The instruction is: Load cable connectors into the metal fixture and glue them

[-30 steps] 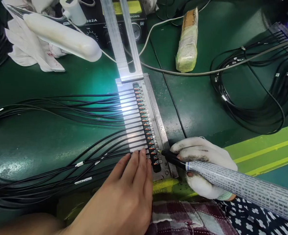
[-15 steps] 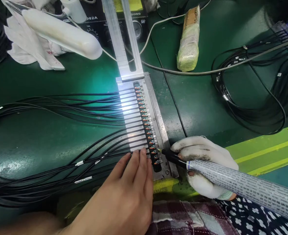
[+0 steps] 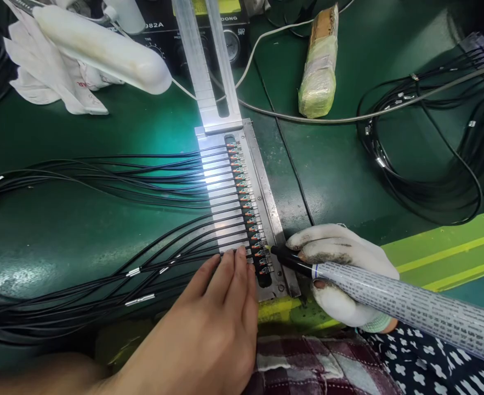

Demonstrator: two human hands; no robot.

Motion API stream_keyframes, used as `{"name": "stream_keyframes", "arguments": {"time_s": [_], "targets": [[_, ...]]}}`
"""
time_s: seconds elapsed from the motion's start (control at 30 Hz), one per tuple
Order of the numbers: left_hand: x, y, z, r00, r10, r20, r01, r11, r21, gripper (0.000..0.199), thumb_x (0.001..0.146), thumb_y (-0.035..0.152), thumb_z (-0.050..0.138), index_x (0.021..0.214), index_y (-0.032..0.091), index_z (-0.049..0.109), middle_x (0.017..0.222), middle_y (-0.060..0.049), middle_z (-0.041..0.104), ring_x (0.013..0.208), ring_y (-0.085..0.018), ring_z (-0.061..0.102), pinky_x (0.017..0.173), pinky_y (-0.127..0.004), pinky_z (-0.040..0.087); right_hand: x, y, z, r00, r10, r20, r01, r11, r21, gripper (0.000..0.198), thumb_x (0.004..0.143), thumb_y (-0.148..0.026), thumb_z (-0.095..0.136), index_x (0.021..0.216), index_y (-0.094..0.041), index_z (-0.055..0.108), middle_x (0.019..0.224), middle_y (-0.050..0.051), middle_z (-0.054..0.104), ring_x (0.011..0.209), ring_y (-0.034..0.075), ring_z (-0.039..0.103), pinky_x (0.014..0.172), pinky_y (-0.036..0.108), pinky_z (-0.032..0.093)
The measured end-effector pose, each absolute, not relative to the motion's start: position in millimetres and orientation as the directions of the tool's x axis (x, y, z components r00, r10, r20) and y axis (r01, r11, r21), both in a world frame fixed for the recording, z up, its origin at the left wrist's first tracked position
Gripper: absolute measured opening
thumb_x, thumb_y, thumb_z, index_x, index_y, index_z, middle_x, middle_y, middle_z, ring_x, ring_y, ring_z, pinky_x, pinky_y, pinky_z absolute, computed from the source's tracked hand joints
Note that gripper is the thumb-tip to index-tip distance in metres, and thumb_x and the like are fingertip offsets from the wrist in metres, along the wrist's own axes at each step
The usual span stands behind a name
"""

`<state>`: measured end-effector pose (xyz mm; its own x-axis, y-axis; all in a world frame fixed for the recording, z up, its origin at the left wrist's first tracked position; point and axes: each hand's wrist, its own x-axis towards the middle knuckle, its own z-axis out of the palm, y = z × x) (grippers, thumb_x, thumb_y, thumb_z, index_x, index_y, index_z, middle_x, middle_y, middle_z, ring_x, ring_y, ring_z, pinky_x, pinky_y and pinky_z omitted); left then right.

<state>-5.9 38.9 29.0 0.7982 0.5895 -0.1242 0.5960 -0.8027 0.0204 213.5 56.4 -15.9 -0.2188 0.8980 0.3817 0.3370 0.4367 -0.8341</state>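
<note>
My bare left hand [image 3: 221,318] lies with fingers stretched out over the lower black cables [image 3: 176,178], at the near end of a metal fixture [image 3: 221,208]. Its fingertips rest on the cables beside the fixture's slot. Small connector ends [image 3: 248,206] with orange and metal parts sit in a row along that slot. In a white glove, my right hand [image 3: 344,274] grips a pen-shaped tool [image 3: 389,296] with a black nose and a printed barrel. The tool's yellowish tip is at the connectors near the lower end; whether it touches one I cannot tell.
A white rounded lamp-like head [image 3: 102,49] hangs at upper left above crumpled white paper [image 3: 52,77]. A black control box [image 3: 159,33] stands behind the fixture. A wrapped block [image 3: 318,66] and more coiled cables [image 3: 381,148] lie right. A grey hose [image 3: 336,119] crosses the green table.
The tool tip has shifted slightly away and to the right along the connectors. My left hand stays where it was on the cables. The whole view has moved a little.
</note>
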Motion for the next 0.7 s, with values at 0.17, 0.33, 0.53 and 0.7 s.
{"name": "stream_keyframes", "arguments": {"time_s": [0.17, 0.33, 0.53, 0.7], "targets": [[-5.8, 41.0, 26.4, 0.802, 0.584, -0.124, 0.591, -0.806, 0.028, 0.041, 0.088, 0.027, 0.054, 0.124, 0.01, 0.065, 0.13, -0.017, 0.063, 0.117, -0.031, 0.061, 0.1, -0.042, 0.045, 213.6, 56.7, -16.9, -0.216, 0.893, 0.395, 0.336, 0.447, -0.829, 0.014, 0.079, -0.025, 0.067, 0.089, -0.015, 0.068, 0.091, 0.011, 0.073, 0.084, 0.022, 0.071, 0.075, 0.031, 0.061], [-6.6, 39.6, 24.9, 0.805, 0.581, -0.122, 0.587, -0.809, 0.022, 0.043, 0.086, 0.027, 0.056, 0.124, 0.009, 0.064, 0.13, -0.016, 0.064, 0.117, -0.031, 0.061, 0.1, -0.042, 0.046, 214.2, 56.4, -16.5, -0.231, 0.889, 0.395, 0.331, 0.454, -0.827, 0.016, 0.079, -0.024, 0.067, 0.09, -0.014, 0.068, 0.092, 0.012, 0.072, 0.085, 0.022, 0.072, 0.077, 0.03, 0.061], [-6.8, 40.6, 26.2, 0.814, 0.574, -0.089, 0.577, -0.817, 0.01, 0.044, 0.082, 0.03, 0.06, 0.12, 0.009, 0.068, 0.124, -0.018, 0.067, 0.111, -0.03, 0.064, 0.095, -0.04, 0.049, 215.8, 57.2, -12.9, -0.266, 0.882, 0.39, 0.337, 0.464, -0.819, 0.014, 0.077, -0.022, 0.066, 0.088, -0.013, 0.068, 0.09, 0.011, 0.073, 0.083, 0.02, 0.072, 0.075, 0.028, 0.061], [-3.8, 41.9, 28.5, 0.811, 0.578, -0.087, 0.58, -0.815, -0.004, 0.044, 0.079, 0.03, 0.062, 0.117, 0.01, 0.07, 0.124, -0.018, 0.067, 0.11, -0.031, 0.065, 0.094, -0.04, 0.051, 216.6, 58.3, -10.6, -0.273, 0.873, 0.404, 0.344, 0.48, -0.807, 0.013, 0.077, -0.02, 0.064, 0.087, -0.013, 0.068, 0.087, 0.011, 0.073, 0.081, 0.021, 0.072, 0.073, 0.028, 0.062]]}}
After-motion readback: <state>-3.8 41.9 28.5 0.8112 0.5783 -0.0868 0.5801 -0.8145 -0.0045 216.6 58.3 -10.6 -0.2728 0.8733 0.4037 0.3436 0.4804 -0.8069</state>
